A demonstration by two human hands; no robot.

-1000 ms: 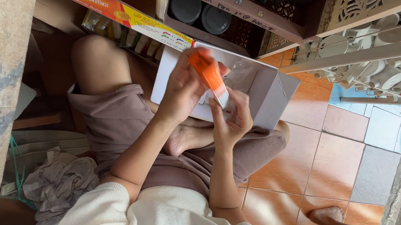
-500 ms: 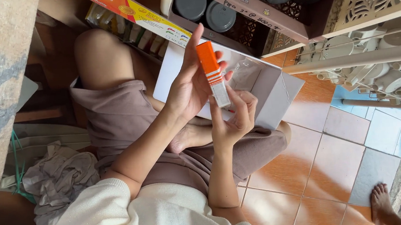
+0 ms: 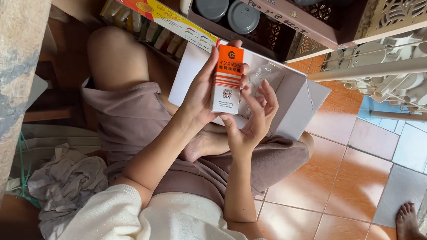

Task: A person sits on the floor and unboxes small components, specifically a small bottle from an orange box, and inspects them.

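I sit cross-legged on the floor with a small orange-and-white carton (image 3: 228, 79) held upright in front of me. My left hand (image 3: 199, 98) grips its left side, fingers reaching up to its top edge. My right hand (image 3: 253, 119) is palm up below and to the right of it, with the thumb under the bottom edge and the fingertips on its right side. Behind the carton an open white cardboard box (image 3: 298, 109) rests against my legs, with crumpled clear plastic (image 3: 265, 73) inside.
A shelf with dark round-lidded jars (image 3: 226, 11) and a long colourful carton (image 3: 166, 18) stands ahead. White pipe fittings (image 3: 411, 81) fill a rack at right. Grey crumpled cloth (image 3: 63, 185) lies at left. Another person's bare foot (image 3: 406, 219) stands on the tiles at the lower right.
The small carton has turned from edge-on and tilted to upright, with its printed face towards me. My right-hand fingers have closed in on its side. The other person's foot is still in view.
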